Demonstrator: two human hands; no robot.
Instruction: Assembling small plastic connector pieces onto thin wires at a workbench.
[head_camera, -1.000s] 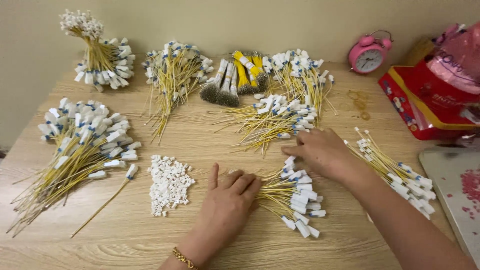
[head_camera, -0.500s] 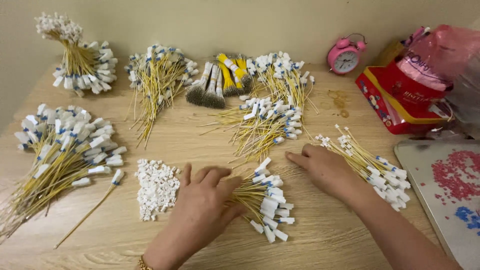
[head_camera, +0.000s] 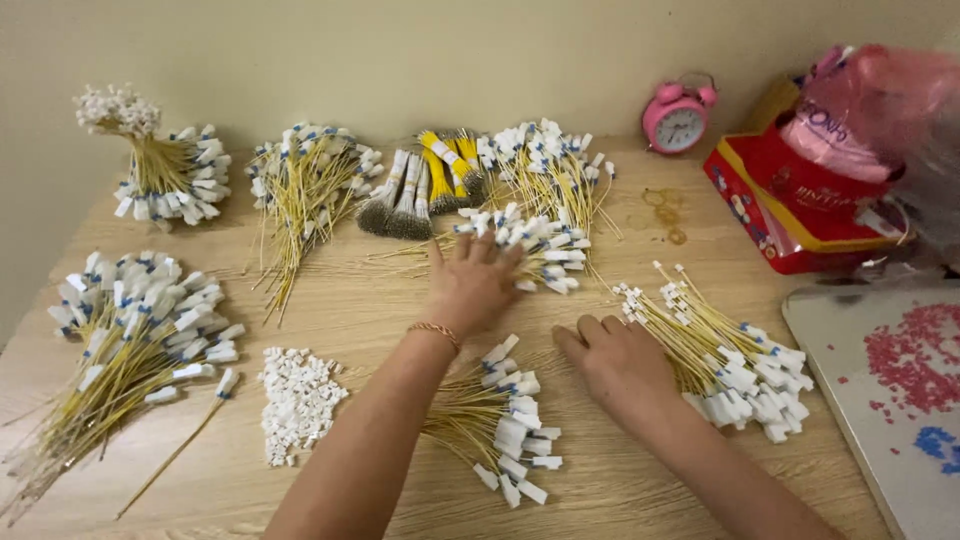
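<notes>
Seven bundles of yellow wires with white tags are counted across the desk (head_camera: 330, 330), plus one clump of grey-and-yellow brush-tipped wires (head_camera: 425, 190) at the back. The landmark is the pink alarm clock (head_camera: 678, 118) by the wall.

The left hand (head_camera: 472, 285) is laid flat, fingers spread, grip wide open, on the edge of the middle bundle (head_camera: 530, 245), below and left of the clock; nothing is clasped. The right hand (head_camera: 622, 362) is rested palm down, grip loosely open and empty, well below the clock, touching the right-hand bundle (head_camera: 730, 350). Between the two forearms, further below the clock, a near bundle (head_camera: 495, 420) is seen fanned out.

One heap of loose white connectors (head_camera: 298, 400) is spotted far left and below the clock. One red and yellow box (head_camera: 790, 205) is set just right of the clock, a pink plastic bag (head_camera: 880, 110) stuffed in it. One grey tray (head_camera: 890, 400) of pink and blue beads is noted below the box.
</notes>
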